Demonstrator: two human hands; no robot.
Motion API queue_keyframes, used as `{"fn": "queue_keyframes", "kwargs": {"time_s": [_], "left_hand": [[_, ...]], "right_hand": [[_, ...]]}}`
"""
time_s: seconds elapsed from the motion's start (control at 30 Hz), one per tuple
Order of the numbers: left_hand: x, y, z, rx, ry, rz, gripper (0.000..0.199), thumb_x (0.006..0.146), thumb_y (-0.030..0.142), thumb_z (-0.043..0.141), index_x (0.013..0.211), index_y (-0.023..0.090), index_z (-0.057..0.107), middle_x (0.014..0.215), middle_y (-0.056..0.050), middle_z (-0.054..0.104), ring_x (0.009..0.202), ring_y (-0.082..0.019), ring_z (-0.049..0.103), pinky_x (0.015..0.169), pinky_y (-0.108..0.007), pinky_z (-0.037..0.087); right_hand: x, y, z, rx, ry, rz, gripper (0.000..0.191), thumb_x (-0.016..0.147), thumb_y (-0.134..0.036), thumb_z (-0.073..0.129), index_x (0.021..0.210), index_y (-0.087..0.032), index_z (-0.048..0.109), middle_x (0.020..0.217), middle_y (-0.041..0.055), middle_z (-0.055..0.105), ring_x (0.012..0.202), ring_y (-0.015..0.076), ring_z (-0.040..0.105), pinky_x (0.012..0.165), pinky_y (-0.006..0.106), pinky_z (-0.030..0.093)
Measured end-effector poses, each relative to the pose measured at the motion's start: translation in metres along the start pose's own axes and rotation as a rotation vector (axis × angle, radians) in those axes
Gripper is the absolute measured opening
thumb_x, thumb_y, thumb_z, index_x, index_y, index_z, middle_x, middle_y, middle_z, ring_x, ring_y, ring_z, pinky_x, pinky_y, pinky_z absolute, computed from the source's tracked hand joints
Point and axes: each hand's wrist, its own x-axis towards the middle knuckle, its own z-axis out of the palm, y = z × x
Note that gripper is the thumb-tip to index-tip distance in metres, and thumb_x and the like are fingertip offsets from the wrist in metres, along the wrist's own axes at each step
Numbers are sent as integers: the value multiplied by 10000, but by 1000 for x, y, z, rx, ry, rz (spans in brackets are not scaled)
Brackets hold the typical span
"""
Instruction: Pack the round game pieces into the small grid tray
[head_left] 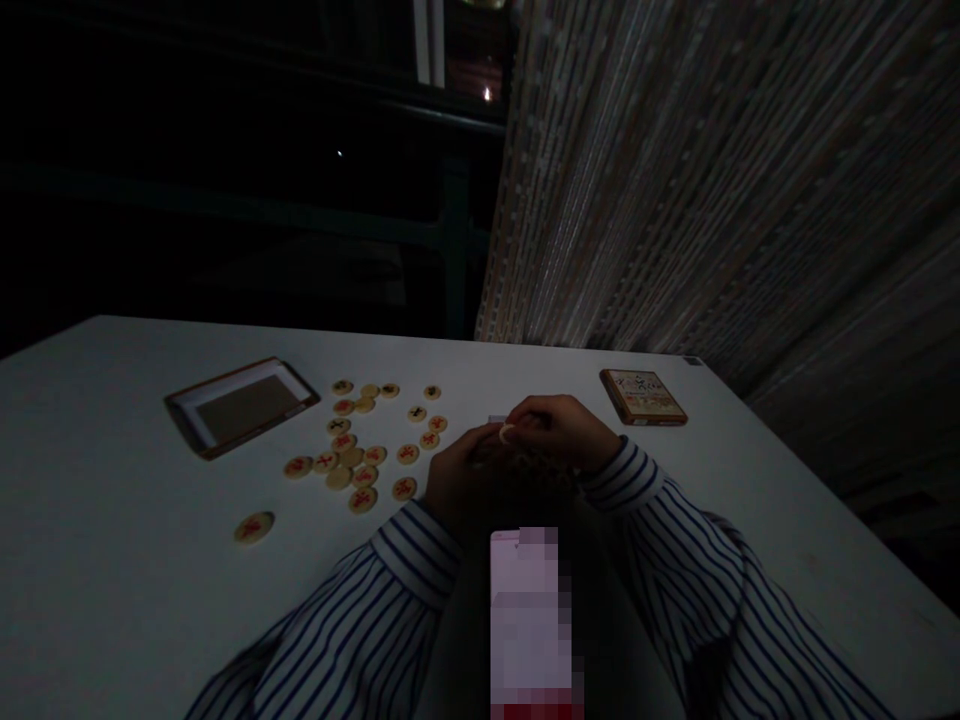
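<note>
My right hand pinches a pale round piece between thumb and fingers, just above my left hand. Curled and in shadow, my left hand lies beside it at the table's middle; what its fingers hold, if anything, is too dark to make out. A whitish edge of something shows behind the hands. To the left, several round wooden pieces with red or dark characters are scattered, among them a red-marked piece and a plain one. One red-marked piece lies apart, nearer the front left.
An open shallow box stands on the white table at the left. A closed printed box sits at the back right. A lit phone is below my hands. A string curtain hangs behind.
</note>
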Motion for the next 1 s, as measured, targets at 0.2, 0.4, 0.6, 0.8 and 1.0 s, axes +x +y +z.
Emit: {"fn": "queue_keyframes", "kwargs": {"time_s": [0.2,0.4,0.6,0.8,1.0], "left_hand": [[-2,5,0,71,29,41,271,700,261,572,954,181,620,890,-36,686,767,-162,639,697,-266,527],[0,7,0,0,72,-2,257,660,225,610,909,169,642,870,-44,693,759,-171,643,689,-266,533],[-1,5,1,-110,86,-51,258,652,231,635,902,169,644,863,-52,693,761,-172,645,700,-273,535],[1,10,2,-210,93,-126,246,620,200,652,861,155,643,811,-48,699,745,-170,649,685,-261,534],[0,13,1,-261,101,-157,252,632,223,648,871,144,650,857,-55,696,798,-179,640,746,-290,516]], "right_hand": [[0,-1,-1,-19,12,-33,165,729,-293,569,779,-149,630,697,21,654,645,121,589,578,215,438],[-1,1,-3,-48,21,-57,157,759,-268,532,783,-147,628,720,24,656,674,120,592,610,219,437],[-2,1,-2,-50,33,-16,154,757,-264,525,781,-146,620,694,18,646,655,115,585,587,211,429],[-1,3,-2,-29,31,-32,156,758,-271,521,792,-147,609,680,10,633,630,105,572,563,201,420],[-2,0,-4,-3,-2,-49,178,758,-268,523,857,-142,602,695,17,644,645,117,591,577,214,439]]}}
